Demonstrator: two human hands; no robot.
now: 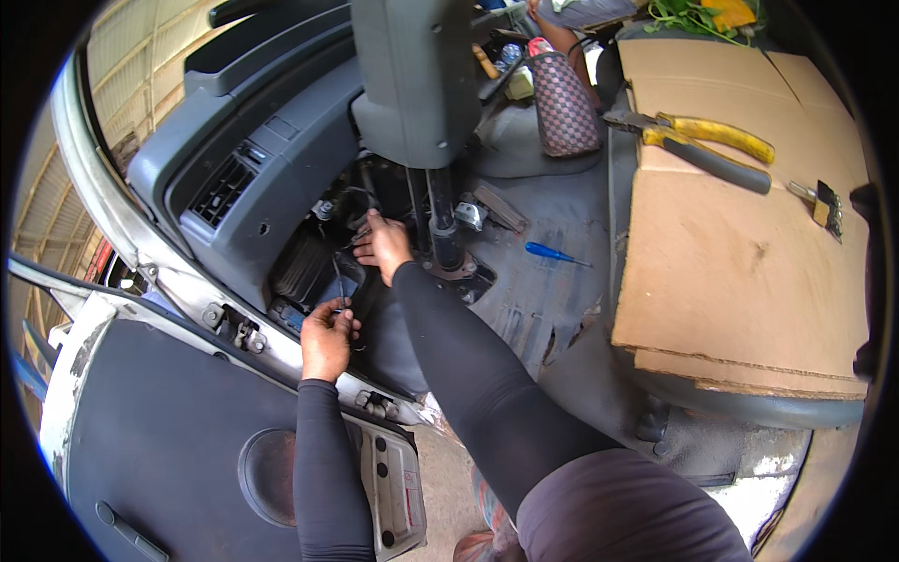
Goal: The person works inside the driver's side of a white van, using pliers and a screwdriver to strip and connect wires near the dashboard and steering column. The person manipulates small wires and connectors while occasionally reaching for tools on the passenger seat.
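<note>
Below the grey dashboard (314, 155), both hands are in the open footwell beside the steering column (417, 84). My left hand (326, 345) is closed, its fingertips pinching a thin dark wire (340, 279) that runs up into the recess. Farther in, my right hand (386, 246) has its thumb and fingers apart, close to loose cables (367, 187) under the dash. I cannot make out anything held in it. A small metal-ended fitting (324, 209) hangs to the left of those cables. Low in the footwell, near my left hand, sits a blue connector (292, 318).
A blue screwdriver (557, 253) lies on the worn cab floor, right of the pedals. Cardboard (740, 272) covers the seat, carrying yellow-and-black pliers (702, 145) and a small metal part (824, 208). A checkered bag (567, 103) stands behind. The open door (178, 412) is at left.
</note>
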